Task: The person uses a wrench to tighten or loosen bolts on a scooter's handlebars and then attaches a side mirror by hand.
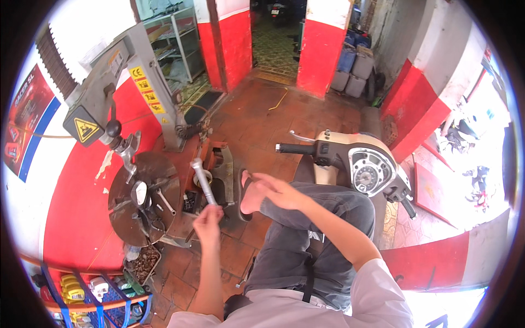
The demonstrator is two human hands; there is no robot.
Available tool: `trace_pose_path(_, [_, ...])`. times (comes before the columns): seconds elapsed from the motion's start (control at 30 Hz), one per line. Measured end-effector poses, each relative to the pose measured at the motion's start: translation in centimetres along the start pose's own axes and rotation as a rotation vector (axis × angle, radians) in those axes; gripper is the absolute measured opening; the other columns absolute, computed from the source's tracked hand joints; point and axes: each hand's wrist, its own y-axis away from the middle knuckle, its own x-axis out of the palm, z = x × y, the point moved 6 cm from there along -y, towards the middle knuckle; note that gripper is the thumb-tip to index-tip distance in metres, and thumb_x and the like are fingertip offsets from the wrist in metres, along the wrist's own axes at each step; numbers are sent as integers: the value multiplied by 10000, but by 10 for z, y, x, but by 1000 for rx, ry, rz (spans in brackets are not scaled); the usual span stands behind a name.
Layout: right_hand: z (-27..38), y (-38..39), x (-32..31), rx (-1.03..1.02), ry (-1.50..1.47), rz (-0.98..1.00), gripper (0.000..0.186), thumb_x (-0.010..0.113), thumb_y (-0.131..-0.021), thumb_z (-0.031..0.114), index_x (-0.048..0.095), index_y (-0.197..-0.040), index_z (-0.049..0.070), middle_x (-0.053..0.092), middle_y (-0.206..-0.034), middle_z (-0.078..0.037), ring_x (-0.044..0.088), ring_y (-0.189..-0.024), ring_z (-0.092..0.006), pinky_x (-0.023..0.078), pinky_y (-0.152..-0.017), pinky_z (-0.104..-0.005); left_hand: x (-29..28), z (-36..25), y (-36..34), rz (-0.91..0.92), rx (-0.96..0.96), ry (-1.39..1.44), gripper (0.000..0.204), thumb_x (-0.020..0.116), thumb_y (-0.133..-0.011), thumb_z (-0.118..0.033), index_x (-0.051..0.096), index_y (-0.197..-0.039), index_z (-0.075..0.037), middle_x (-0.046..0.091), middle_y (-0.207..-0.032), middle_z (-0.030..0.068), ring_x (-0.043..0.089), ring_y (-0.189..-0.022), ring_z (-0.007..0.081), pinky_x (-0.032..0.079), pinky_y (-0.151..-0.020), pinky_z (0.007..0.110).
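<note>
My left hand (208, 221) grips a long silver wrench (202, 178), held up at an angle left of my legs; a dark bar shows just below that fist. My right hand (273, 188), fingers stretched out and slightly bent, lies over my raised foot (250, 201) in a dark sandal; whether it touches the foot is unclear. My legs (311, 240) in grey jeans are bent beneath me. To the left, a round dark metal turntable (126, 202) on a machine carries a loose spanner (166, 201) and other metal pieces.
A scooter handlebar with dials (365, 176) stands at right. A grey machine column (158, 104) rises at left, above an orange frame (219, 145). A blue rack (95, 300) and a bin of small parts (143, 265) are at lower left. Jerrycans (362, 63) stand by a red-and-white pillar (317, 54).
</note>
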Motion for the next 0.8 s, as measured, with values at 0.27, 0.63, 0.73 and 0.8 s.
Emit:
trace_pose_path(0.27, [15, 22, -54, 458, -340, -208, 250, 448, -1095, 299, 551, -1228, 115, 687, -853, -74, 667, -749, -178, 542, -624, -356, 189, 11, 38, 595, 130, -139, 227, 670, -979, -118, 734, -1104, 60, 751, -972, 70, 683, -903, 109, 568, -801, 265])
trace_pose_path(0.63, [73, 83, -276, 110, 1168, -477, 211, 611, -968, 235, 741, -1027, 80, 691, -863, -148, 662, -885, -373, 519, -785, -487, 335, -35, -32, 754, 479, -270, 306, 656, -989, -185, 686, -1231, 0, 750, -1106, 137, 722, -1002, 197, 573, -889, 330])
trace_pose_path(0.73, [57, 59, -280, 99, 1131, -437, 186, 634, -941, 204, 751, -1023, 86, 697, -909, -142, 647, -942, -356, 512, -833, -475, 367, -18, -66, 783, 540, -348, 298, 634, -996, -161, 684, -1244, -4, 744, -1134, 152, 717, -1022, 203, 568, -899, 330])
trace_pose_path(0.8, [43, 53, -286, 85, 1102, -405, 182, 635, -941, 196, 756, -1029, 93, 704, -920, -138, 649, -925, -355, 517, -826, -476, 387, -6, -70, 833, 559, -382, 292, 623, -999, -147, 685, -1248, -7, 740, -1150, 162, 714, -1031, 207, 563, -905, 327])
